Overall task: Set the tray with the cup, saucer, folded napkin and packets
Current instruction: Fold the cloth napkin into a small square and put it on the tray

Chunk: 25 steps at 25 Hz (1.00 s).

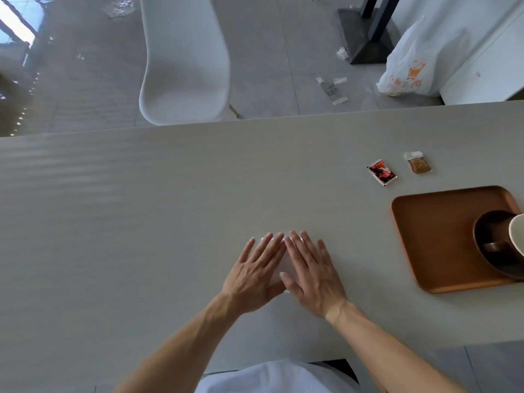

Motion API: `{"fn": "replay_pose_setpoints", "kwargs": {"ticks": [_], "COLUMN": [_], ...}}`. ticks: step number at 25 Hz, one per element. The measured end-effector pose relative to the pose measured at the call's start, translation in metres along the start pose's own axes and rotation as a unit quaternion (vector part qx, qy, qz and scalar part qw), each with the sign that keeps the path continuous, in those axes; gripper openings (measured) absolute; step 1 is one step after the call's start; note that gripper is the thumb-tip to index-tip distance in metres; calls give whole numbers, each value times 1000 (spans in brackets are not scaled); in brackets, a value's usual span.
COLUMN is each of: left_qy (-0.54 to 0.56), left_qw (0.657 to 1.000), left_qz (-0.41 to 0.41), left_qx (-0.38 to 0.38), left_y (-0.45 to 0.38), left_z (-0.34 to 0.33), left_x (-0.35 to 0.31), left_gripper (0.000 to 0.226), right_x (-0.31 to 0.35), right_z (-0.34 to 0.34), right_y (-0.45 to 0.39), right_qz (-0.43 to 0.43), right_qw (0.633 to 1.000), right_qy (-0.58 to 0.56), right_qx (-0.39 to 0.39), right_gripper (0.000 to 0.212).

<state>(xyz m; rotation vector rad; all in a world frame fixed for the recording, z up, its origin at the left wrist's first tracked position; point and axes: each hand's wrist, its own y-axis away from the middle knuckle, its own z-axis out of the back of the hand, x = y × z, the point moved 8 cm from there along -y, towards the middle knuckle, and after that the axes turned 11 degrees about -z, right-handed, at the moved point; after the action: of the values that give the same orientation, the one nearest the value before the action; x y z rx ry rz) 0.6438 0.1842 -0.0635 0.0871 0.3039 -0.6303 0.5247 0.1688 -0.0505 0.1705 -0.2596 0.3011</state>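
Observation:
A white napkin lies flat on the grey table, mostly hidden under both palms. My left hand and my right hand press flat on it side by side, fingers spread. At the right a brown wooden tray holds a dark wooden saucer with a cream cup standing on it, cut off by the frame edge. Beyond the tray lie a red packet and a brown packet, both on the bare table.
The table stretches wide to the left. A white chair stands beyond the far edge. A white plastic bag and scraps of wrapping lie on the floor at the back right.

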Motion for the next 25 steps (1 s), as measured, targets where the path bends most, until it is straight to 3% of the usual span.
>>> {"fn": "replay_pose_setpoints", "kwargs": {"ticks": [3, 9, 17, 25], "left_qy": [-9, -10, -13, 28], "left_qw": [999, 997, 995, 993], "left_qz": [23, 68, 78, 113], "left_qx": [23, 25, 62, 7], "left_y": [-7, -6, -9, 20], "left_z": [-13, -21, -23, -12], "left_x": [-4, 1, 3, -7], "left_gripper": [78, 82, 66, 63], "right_x": [-5, -17, -15, -20], "right_z": [-14, -24, -27, -15], "right_y": [-8, -12, -15, -6], "right_qz": [-9, -19, -48, -19], "right_qw": [998, 999, 995, 994], "right_qy": [43, 29, 65, 71], "right_qx": [36, 29, 50, 86], "right_gripper": [66, 59, 59, 65]}}
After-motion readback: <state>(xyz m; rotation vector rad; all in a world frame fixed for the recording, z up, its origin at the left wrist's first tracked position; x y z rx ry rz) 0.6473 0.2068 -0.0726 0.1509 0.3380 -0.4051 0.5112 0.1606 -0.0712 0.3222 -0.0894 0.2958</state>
